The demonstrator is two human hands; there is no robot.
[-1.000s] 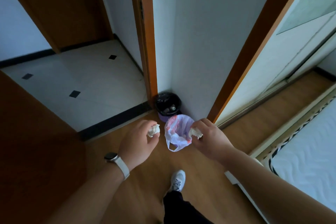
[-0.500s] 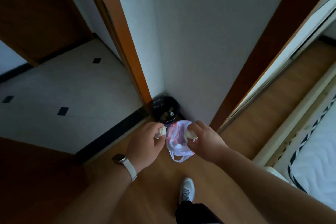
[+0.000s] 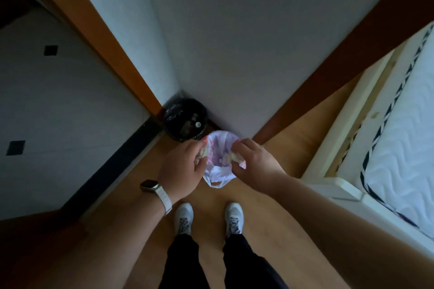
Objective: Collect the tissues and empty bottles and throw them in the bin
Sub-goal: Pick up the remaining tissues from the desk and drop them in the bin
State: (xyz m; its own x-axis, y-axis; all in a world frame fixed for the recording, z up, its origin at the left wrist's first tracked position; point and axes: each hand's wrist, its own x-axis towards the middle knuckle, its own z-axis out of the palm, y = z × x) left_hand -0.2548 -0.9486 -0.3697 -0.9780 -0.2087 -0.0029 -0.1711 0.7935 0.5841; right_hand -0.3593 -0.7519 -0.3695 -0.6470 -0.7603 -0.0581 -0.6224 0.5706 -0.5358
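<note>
A white plastic bag [image 3: 219, 159] with pink print is held open between both hands above the wooden floor [image 3: 211, 197], just short of the bin [image 3: 169, 122]. The fingers of the left hand [image 3: 180, 166] are curled on one edge of the bag and on a crumpled tissue [image 3: 203, 151]. The fingers of the right hand [image 3: 256, 164] are clamped in like manner on the opposite edge and on a second tissue [image 3: 236, 158].

The bin, fitted with a black liner, is set in the corner where the wall [image 3: 234, 42] meets the orange door frame [image 3: 112, 54]. Dark contents and a round pale cap [image 3: 198, 124] are seen inside; the remainder cannot be identified. Its near rim is partly hidden by the bag and the left hand.

A watch [image 3: 149, 186] on a pale strap is worn on the left wrist. Two white shoes [image 3: 184, 217] are planted side by side below the hands. A pale bed frame [image 3: 338, 124] and a white mattress [image 3: 404, 143] are noted at the right, and a tiled floor [image 3: 58, 101] beyond a black threshold [image 3: 117, 162] at the left.
</note>
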